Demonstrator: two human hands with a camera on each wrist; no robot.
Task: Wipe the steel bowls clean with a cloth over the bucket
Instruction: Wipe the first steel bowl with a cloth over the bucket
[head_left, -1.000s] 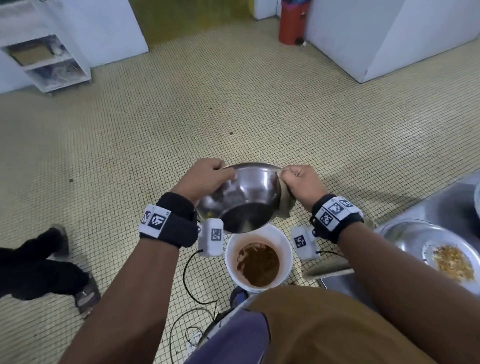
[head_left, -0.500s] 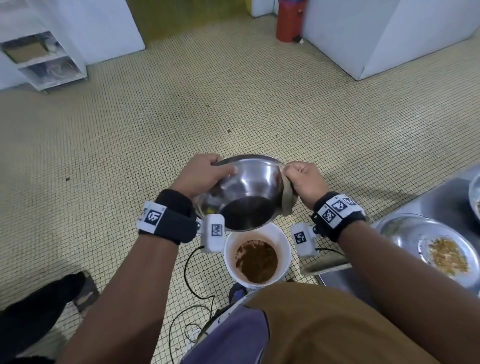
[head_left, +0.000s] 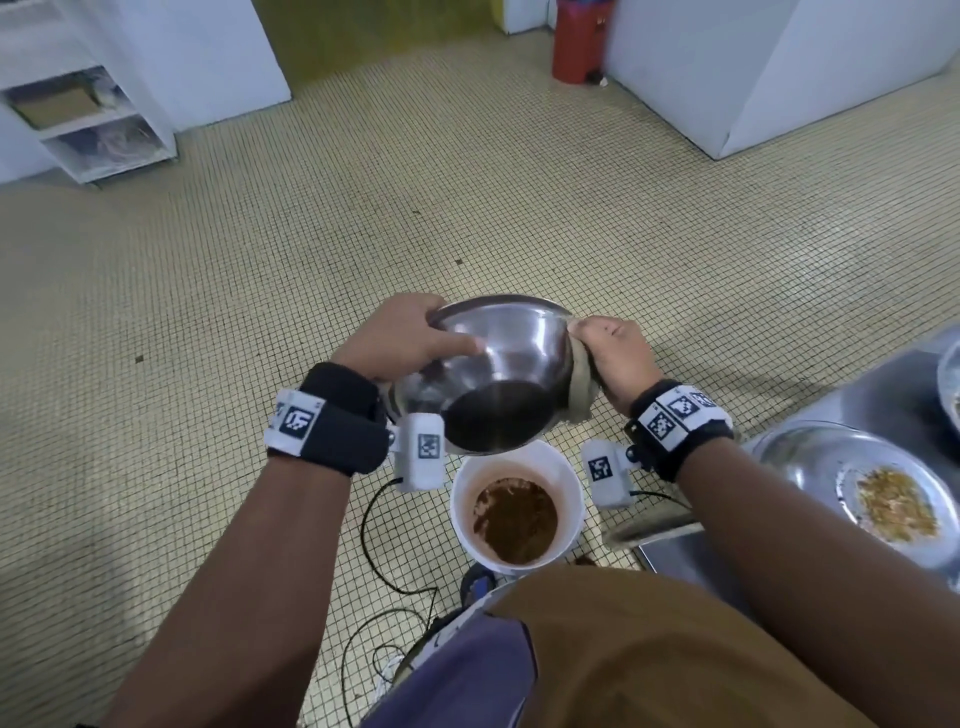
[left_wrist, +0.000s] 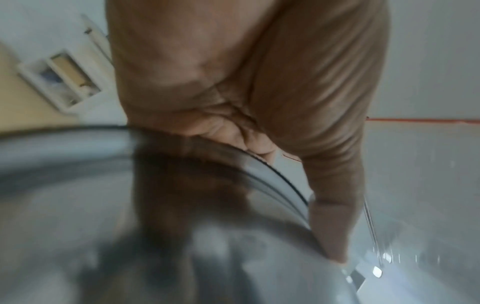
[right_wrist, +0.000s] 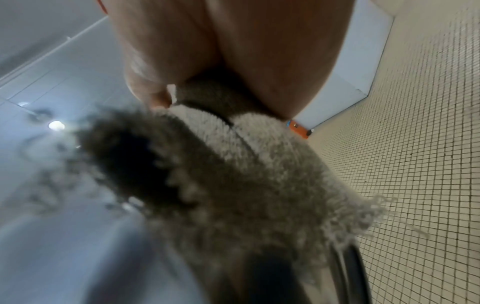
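Head view: left hand (head_left: 402, 335) grips steel bowl (head_left: 498, 371) rim, right hand (head_left: 615, 358) pinches cloth (head_left: 579, 384) w/ far rim over bucket (head_left: 569, 486); bowl prob. light, stiff, slick.

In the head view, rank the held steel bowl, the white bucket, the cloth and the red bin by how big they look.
1. steel bowl, though it is nearer the camera than the bucket
2. white bucket
3. red bin and cloth: too alike to rank; the bin is far away, the cloth partly hidden.
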